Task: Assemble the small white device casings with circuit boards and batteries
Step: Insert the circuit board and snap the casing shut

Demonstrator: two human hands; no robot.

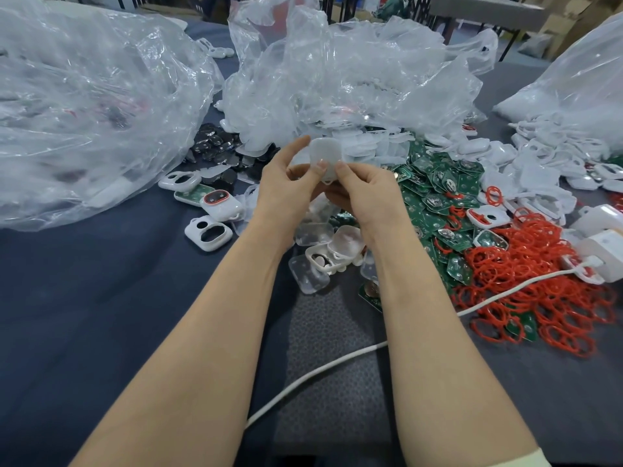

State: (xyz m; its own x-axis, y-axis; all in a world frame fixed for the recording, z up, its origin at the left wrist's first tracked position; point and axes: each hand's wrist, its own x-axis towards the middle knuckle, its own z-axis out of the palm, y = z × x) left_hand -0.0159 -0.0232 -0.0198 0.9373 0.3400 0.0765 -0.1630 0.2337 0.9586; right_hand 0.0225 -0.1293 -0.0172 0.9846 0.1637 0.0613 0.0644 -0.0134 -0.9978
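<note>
Both hands are raised just above the desk (84, 298) and meet on one small translucent white casing shell (324, 156). The left hand (286, 187) pinches its left edge between thumb and curled fingers, and the right hand (365, 197) grips the lower right corner with its thumb pressed on the face, so neither is free. The shell is held in the air over the near pile of parts and touches nothing else. It looks like thin-walled moulded plastic: very light, fairly stiff, but likely to flex if squeezed across its hollow middle, and smooth enough to slip. I judge the rim and corners the best places to hold, which leaves the cavity free for a board. Whether anything already sits inside cannot be told from here. Directly below the wrists lie more clear shells (308, 276). To the right spreads a heap of green circuit boards (438, 197), small and rigid and best taken by their edges. Beyond it is a tangle of red rings (539, 274), soft and prone to snag one another. On the left of the desk rest white front frames (208, 233) with two cut-outs, a pile of dark discs (215, 143) that may be the batteries, and big crumpled clear bags (84, 106). A white cable (337, 364) runs across the front.
</note>
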